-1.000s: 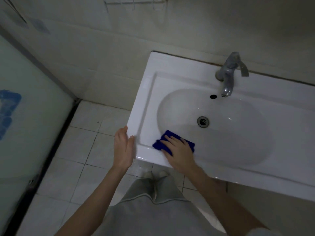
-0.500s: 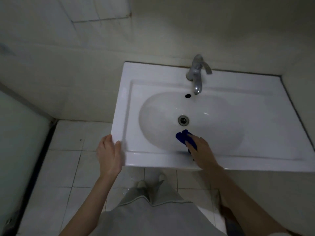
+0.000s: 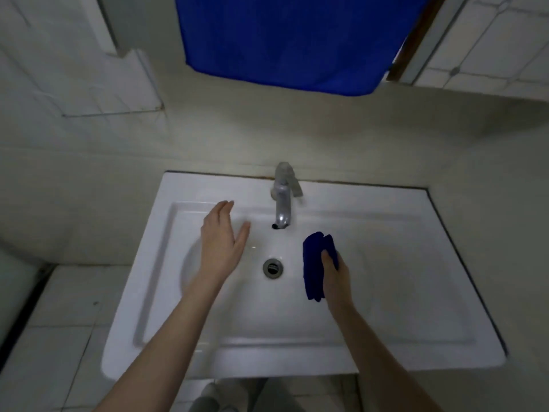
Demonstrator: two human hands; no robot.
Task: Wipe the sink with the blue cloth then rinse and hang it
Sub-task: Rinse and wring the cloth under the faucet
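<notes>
A white rectangular sink (image 3: 386,346) fills the lower middle of the head view, with a round drain (image 3: 272,266) in its bowl. My right hand (image 3: 337,279) grips a bunched dark blue cloth (image 3: 313,263) over the bowl, just right of the drain. My left hand (image 3: 222,236) hovers over the left side of the bowl with straight fingers, holding nothing, a little left of the chrome tap (image 3: 283,200). The tap stands at the sink's back edge, its spout over the overflow hole.
A large blue towel (image 3: 291,40) hangs on the wall above the sink. Tiled walls close in on the left and right. Pale floor tiles (image 3: 59,337) lie to the left of the sink, and my grey trousers show below its front edge.
My left hand left the sink's front left corner and rose over the bowl near the tap. My right hand lifted the cloth from the bowl's front to the right of the drain. The view tilted up.
</notes>
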